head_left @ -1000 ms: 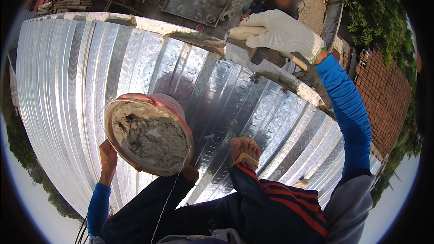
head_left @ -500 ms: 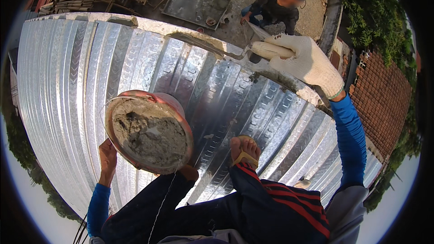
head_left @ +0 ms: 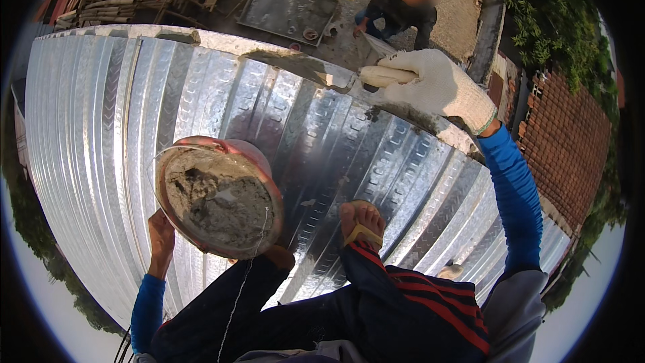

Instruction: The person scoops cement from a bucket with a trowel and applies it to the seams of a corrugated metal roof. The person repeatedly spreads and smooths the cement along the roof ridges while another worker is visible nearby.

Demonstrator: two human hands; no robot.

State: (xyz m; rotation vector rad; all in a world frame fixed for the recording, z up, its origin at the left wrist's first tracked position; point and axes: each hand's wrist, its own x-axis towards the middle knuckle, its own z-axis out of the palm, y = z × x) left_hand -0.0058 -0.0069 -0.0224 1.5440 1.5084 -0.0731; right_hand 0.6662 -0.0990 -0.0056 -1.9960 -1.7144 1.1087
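Observation:
At the lower left, my bare left hand [head_left: 160, 235] is closed at the side of a red bucket [head_left: 259, 161], steadying it. Grey wet mortar [head_left: 225, 198] nearly fills the bucket, which tilts towards me. My right hand [head_left: 440, 84], in a white knitted glove, reaches over the wall top [head_left: 225, 42] at the far right. Its fingers are curled round what appears to be a trowel [head_left: 339, 87]. The glove hides the handle, and the blade blends with grey mortar along the wall.
Ribbed metal sheeting [head_left: 201, 87] spreads beneath my sandalled foot [head_left: 363, 222]. Beyond the wall, lower down, a person [head_left: 403, 7] crouches near a mixing trough [head_left: 289, 10]. Bamboo poles [head_left: 111, 10] lie at far left; a tiled roof [head_left: 564, 141] stands right.
My right hand has shifted slightly left along the wall top. The person below has moved a little left. My left hand and the bucket have stayed nearly still.

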